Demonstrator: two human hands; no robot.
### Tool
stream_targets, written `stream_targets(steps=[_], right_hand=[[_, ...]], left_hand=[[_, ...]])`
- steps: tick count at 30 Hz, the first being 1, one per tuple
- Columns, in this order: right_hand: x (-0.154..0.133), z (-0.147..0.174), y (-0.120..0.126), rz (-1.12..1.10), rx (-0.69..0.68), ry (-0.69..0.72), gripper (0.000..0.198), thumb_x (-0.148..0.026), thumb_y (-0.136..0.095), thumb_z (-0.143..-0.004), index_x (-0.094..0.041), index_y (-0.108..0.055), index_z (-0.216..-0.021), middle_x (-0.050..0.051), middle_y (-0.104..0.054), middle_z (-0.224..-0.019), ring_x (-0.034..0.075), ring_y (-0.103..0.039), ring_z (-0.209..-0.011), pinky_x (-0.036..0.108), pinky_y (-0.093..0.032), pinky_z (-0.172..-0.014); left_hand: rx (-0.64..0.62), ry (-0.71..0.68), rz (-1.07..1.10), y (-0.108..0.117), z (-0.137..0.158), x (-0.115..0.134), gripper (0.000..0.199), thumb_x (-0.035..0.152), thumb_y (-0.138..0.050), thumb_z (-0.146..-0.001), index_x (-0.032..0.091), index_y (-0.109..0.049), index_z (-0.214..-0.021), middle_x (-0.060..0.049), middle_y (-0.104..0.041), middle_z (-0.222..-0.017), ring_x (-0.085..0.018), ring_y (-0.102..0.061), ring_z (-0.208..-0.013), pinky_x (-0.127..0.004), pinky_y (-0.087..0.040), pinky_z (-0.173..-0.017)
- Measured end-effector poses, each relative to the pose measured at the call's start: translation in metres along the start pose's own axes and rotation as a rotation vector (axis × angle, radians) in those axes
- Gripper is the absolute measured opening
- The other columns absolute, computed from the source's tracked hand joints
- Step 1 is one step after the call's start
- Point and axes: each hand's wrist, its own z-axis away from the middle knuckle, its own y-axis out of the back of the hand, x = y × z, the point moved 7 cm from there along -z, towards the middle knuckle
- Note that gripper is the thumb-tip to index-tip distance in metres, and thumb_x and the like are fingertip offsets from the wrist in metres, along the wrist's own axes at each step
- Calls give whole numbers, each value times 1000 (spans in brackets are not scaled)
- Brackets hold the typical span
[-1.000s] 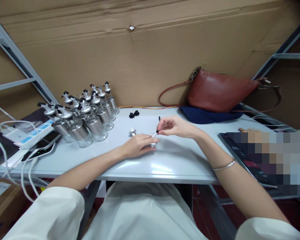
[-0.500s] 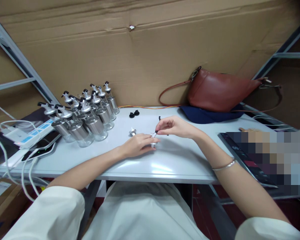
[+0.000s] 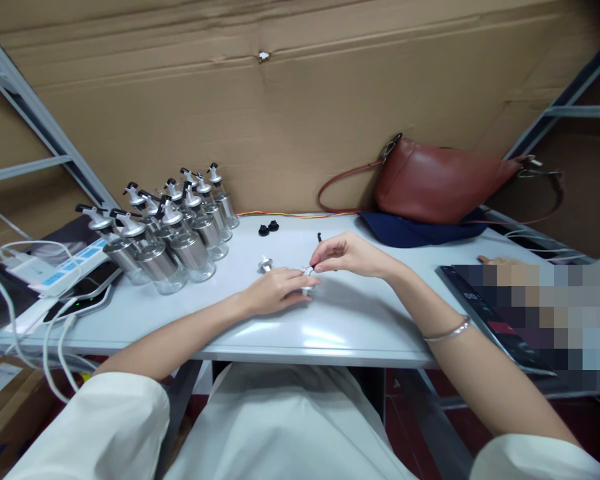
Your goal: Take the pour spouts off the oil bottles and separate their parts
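Observation:
My left hand (image 3: pixel 281 291) is closed around a small silver pourer spout (image 3: pixel 306 291) just above the white table (image 3: pixel 360 327). My right hand (image 3: pixel 344 255) pinches a small black piece (image 3: pixel 312 268) at the spout's upper end; the fingers partly hide where the two meet. Beyond my left hand stands a second silver spout (image 3: pixel 265 264). Two black stoppers (image 3: pixel 269 229) sit farther back on the table. A thin black part (image 3: pixel 319 237) lies behind my right hand, mostly covered by it.
Several glass bottles with steel bands and pourer tops (image 3: pixel 173 250) crowd the left side. Beside them are a power strip (image 3: pixel 75 267) and white cables. A brown handbag (image 3: pixel 440 180) rests on dark blue cloth (image 3: pixel 420 232) at the back right. A tablet (image 3: pixel 480 313) lies at the right.
Both hands stay in nearly the same place. The right fingertips have shifted very slightly at the spout's top; everything else is unchanged.

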Motion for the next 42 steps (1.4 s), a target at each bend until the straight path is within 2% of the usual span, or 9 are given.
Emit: stream_targets(steps=[5, 8, 11, 17, 22, 31, 37, 40, 42], right_hand=[[2, 0, 1, -29, -20, 22, 26, -37, -71, -70, -16, -73, -86, 4, -71, -83, 15, -61, -75, 27, -46, -69], [8, 1, -6, -116, -125, -23, 36, -35, -69, -75, -18, -69, -107, 5, -71, -94, 15, -62, -83, 28, -47, -76], [15, 3, -16, -194, -243, -93, 40, -37, -65, -79, -18, -65, -115, 6, -70, -98, 16, -62, -85, 30, -47, -80], [15, 4, -22, -281, -353, -79, 33, -32, -64, -81, -16, -66, -109, 6, -67, -99, 14, -59, -81, 31, -46, -81], [13, 6, -23, -269, -388, -50, 27, -29, -62, -83, -16, -64, -106, 5, -63, -106, 13, -56, -84, 31, -43, -83], [11, 6, -27, -264, -395, -34, 25, -31, -61, -82, -15, -63, -102, 4, -62, -96, 13, -53, -81, 30, -41, -81], [10, 6, -27, -233, -376, -14, 25, -32, -61, -82, -15, -62, -102, 4, -61, -96, 13, -52, -82, 29, -40, -81], [7, 5, -24, -243, -350, 7, 26, -31, -63, -81, -14, -62, -101, 3, -62, -93, 13, -52, -83, 29, -40, -80], [4, 6, -23, -271, -336, 8, 26, -31, -64, -81, -14, -63, -100, 3, -62, -90, 13, -53, -82, 29, -40, -80]], left_hand=[[2, 6, -11, 0, 0, 1, 34, 36, -38, -96, 14, -55, -115, -7, -63, -86, -15, -61, -79, -24, -45, -75], [5, 1, -27, -1, 1, 1, 35, 37, -37, -96, 15, -55, -115, -6, -63, -84, -14, -60, -74, -25, -46, -74], [16, -19, -38, -1, 1, 1, 35, 38, -38, -95, 15, -56, -114, -6, -64, -81, -15, -60, -72, -25, -46, -73], [10, -17, -36, -4, 3, 0, 33, 38, -40, -95, 16, -56, -114, -7, -68, -100, -15, -63, -81, -26, -46, -79], [-20, -15, -64, -7, 5, -1, 35, 39, -40, -95, 18, -57, -116, -6, -70, -94, -15, -63, -78, -26, -46, -77], [-8, -53, -46, -6, 3, 2, 33, 37, -43, -94, 18, -56, -118, -7, -70, -98, -16, -63, -82, -27, -46, -78], [11, -75, -62, -5, 4, 3, 31, 35, -43, -94, 18, -55, -118, -7, -70, -99, -16, -63, -81, -27, -46, -76], [-1, -21, -53, -6, 3, 0, 32, 32, -44, -94, 19, -49, -123, -7, -68, -101, -16, -63, -82, -28, -47, -76], [11, 42, -42, -2, 2, -3, 40, 34, -49, -91, 20, -41, -128, -8, -66, -107, -17, -63, -86, -30, -47, -79]])
